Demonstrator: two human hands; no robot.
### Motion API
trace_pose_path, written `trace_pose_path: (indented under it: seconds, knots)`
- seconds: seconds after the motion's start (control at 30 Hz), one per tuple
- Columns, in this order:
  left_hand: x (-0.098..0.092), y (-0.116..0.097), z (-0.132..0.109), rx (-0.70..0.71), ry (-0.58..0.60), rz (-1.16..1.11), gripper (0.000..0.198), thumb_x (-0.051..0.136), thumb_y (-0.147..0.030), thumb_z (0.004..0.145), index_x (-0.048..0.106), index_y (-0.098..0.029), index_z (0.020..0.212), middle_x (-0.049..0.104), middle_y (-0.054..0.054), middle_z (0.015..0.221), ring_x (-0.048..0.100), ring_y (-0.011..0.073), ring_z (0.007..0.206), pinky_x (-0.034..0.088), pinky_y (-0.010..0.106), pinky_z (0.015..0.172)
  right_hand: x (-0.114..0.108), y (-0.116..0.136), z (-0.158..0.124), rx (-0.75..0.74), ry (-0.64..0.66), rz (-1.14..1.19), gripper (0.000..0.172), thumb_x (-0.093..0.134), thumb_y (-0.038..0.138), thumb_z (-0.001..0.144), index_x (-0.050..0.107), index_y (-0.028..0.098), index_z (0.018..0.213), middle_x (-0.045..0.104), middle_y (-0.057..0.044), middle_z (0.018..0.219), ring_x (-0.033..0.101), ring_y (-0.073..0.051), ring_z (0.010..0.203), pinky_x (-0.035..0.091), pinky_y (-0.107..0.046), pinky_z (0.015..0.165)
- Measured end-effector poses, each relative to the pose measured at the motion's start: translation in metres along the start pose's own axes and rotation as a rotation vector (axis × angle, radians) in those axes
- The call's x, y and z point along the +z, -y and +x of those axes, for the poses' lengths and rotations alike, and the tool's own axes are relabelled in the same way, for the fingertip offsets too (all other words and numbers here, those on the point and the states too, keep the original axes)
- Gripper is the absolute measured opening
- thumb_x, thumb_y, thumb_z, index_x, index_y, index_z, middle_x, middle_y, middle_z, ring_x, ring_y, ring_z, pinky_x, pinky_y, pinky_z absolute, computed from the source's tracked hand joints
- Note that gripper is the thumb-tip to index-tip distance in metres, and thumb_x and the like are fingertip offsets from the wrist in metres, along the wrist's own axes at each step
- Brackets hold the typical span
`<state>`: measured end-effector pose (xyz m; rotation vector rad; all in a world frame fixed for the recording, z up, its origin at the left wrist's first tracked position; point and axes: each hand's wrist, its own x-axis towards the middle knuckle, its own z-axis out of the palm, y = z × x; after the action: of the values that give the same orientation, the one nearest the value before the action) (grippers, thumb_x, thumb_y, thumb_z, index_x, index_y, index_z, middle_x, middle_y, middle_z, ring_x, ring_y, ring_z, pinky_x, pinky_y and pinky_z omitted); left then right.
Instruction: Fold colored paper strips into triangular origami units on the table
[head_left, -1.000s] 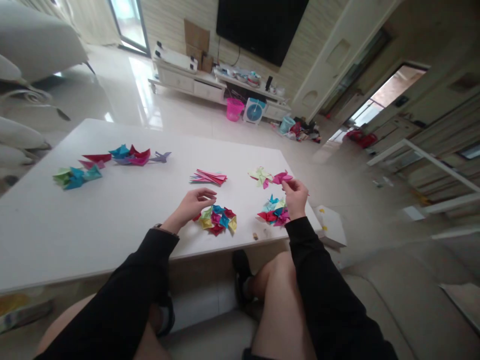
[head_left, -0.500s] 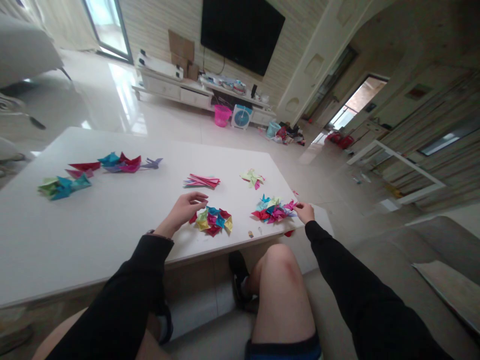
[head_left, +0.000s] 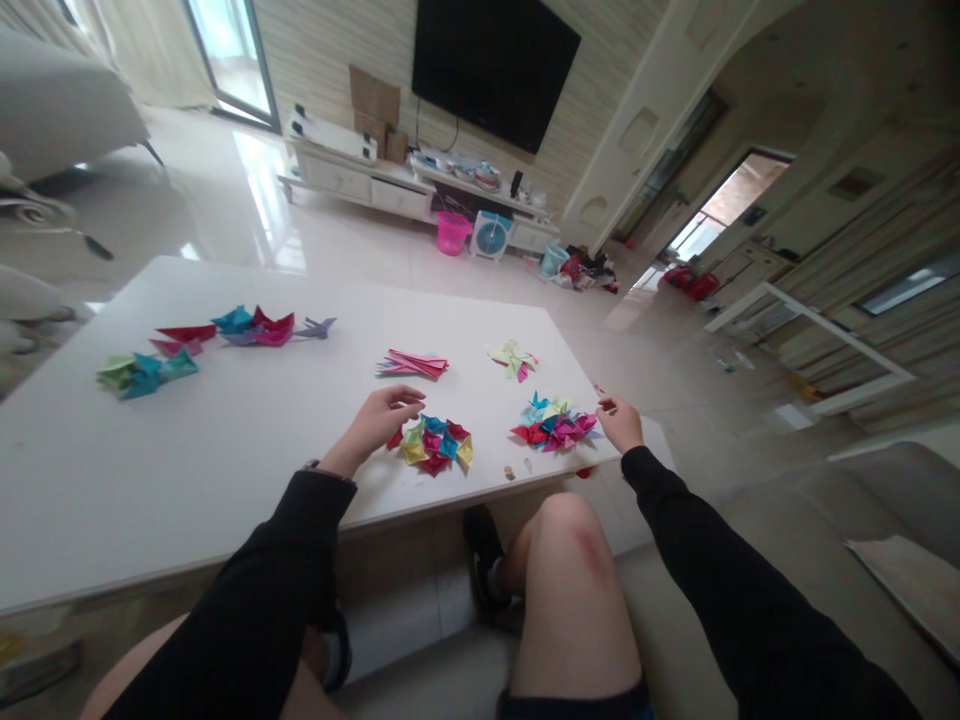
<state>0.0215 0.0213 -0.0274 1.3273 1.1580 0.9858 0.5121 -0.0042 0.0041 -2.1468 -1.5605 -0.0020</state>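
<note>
Red, blue, pale green and magenta paper makes the mixed heap (head_left: 553,430) on the white table (head_left: 225,440), near to its three o'clock edge. I count each clock with twelve pointing away from the seated person (head_left: 577,590). At three o'clock of this heap is the right hand (head_left: 619,422), its fingertips bent together just beside the outermost magenta paper (head_left: 583,424); whether they touch it, or pinch something small, I cannot tell from where I stand. The left hand (head_left: 386,415) is at ten o'clock of the nearer cluster (head_left: 435,440), loosely curled, and I see nothing in its grasp. Flat folded strips (head_left: 414,364) lie near twelve o'clock of that cluster. One pale green piece (head_left: 514,357) rests at eleven o'clock of the heap, and the paper boats (head_left: 262,330) are well apart, at ten o'clock of the cluster.

In my judgement, the care at this moment belongs to the heap's outer side. It would be good to hold such paper by its folded middle, since the thin points may bend easily. Any push should go softly toward nine o'clock, away from the table's edge, and the fingers should loosen fully before lifting, so that neighbouring pieces are not dragged along
</note>
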Motion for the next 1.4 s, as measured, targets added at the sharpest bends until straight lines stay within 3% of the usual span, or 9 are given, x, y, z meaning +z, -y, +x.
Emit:
trace_pose_path:
  seconds: [0.13, 0.33, 0.47, 0.6, 0.83, 1.13, 1.4]
  knots:
    - [0.002, 0.002, -0.001, -0.007, -0.005, -0.012, 0.035, 0.076, -0.041, 0.070, 0.074, -0.016, 0.094, 0.073, 0.008, 0.087, 0.067, 0.0190, 0.072, 0.050, 0.030, 0.063, -0.005, 0.046, -0.016, -0.165, 0.039, 0.120, 0.025, 0.054, 0.031, 0.077, 0.068, 0.017, 0.092, 0.073, -0.009, 0.086, 0.061, -0.018, 0.065, 0.048, -0.031, 0.068]
    - [0.005, 0.008, -0.001, -0.008, -0.013, 0.107, 0.023, 0.068, -0.033, 0.073, 0.073, -0.017, 0.090, 0.073, 0.007, 0.086, 0.065, 0.0172, 0.065, 0.052, 0.030, 0.062, 0.020, 0.126, -0.048, -0.397, 0.173, 0.109, 0.013, 0.055, 0.027, 0.081, 0.065, 0.021, 0.088, 0.071, -0.004, 0.085, 0.062, -0.017, 0.067, 0.046, -0.031, 0.070]
    - [-0.003, 0.009, -0.002, 0.041, -0.077, 0.279, 0.018, 0.062, -0.022, 0.076, 0.074, -0.018, 0.090, 0.073, 0.006, 0.083, 0.067, 0.0191, 0.075, 0.052, 0.032, 0.075, 0.036, 0.172, -0.044, -0.521, 0.250, 0.112, 0.013, 0.055, 0.023, 0.081, 0.065, 0.021, 0.090, 0.071, -0.004, 0.090, 0.062, -0.017, 0.069, 0.046, -0.030, 0.073]
    - [-0.015, 0.000, -0.008, 0.090, -0.155, 0.470, 0.022, 0.057, -0.017, 0.079, 0.073, -0.019, 0.094, 0.073, 0.005, 0.085, 0.066, 0.0196, 0.076, 0.049, 0.032, 0.077, 0.056, 0.216, -0.032, -0.608, 0.362, 0.042, 0.010, 0.057, 0.022, 0.082, 0.066, 0.020, 0.086, 0.070, -0.004, 0.089, 0.060, -0.016, 0.070, 0.043, -0.029, 0.071]
    - [-0.033, -0.008, -0.019, 0.103, -0.208, 0.560, 0.024, 0.056, -0.015, 0.081, 0.073, -0.021, 0.097, 0.074, 0.006, 0.086, 0.068, 0.0220, 0.081, 0.047, 0.033, 0.079, 0.123, 0.283, -0.024, -0.715, 0.561, 0.003, 0.019, 0.059, 0.017, 0.080, 0.068, 0.017, 0.096, 0.071, -0.006, 0.095, 0.061, -0.015, 0.075, 0.045, -0.027, 0.072]
    - [-0.065, -0.019, -0.030, 0.040, -0.280, 0.587, 0.021, 0.057, -0.019, 0.085, 0.073, -0.023, 0.098, 0.075, 0.004, 0.087, 0.068, 0.0200, 0.082, 0.047, 0.030, 0.077, 0.217, 0.367, -0.008, -0.820, 0.678, -0.035, 0.035, 0.065, 0.016, 0.078, 0.067, 0.016, 0.113, 0.068, -0.013, 0.119, 0.063, -0.023, 0.109, 0.046, -0.032, 0.095]
    - [-0.095, -0.023, -0.037, -0.053, -0.372, 0.674, 0.019, 0.054, -0.023, 0.089, 0.071, -0.024, 0.096, 0.075, 0.007, 0.087, 0.069, 0.0231, 0.082, 0.044, 0.031, 0.072, 0.285, 0.443, 0.009, -0.791, 0.719, -0.057, 0.048, 0.063, 0.013, 0.080, 0.064, 0.015, 0.128, 0.063, -0.014, 0.130, 0.062, -0.021, 0.114, 0.043, -0.030, 0.103]
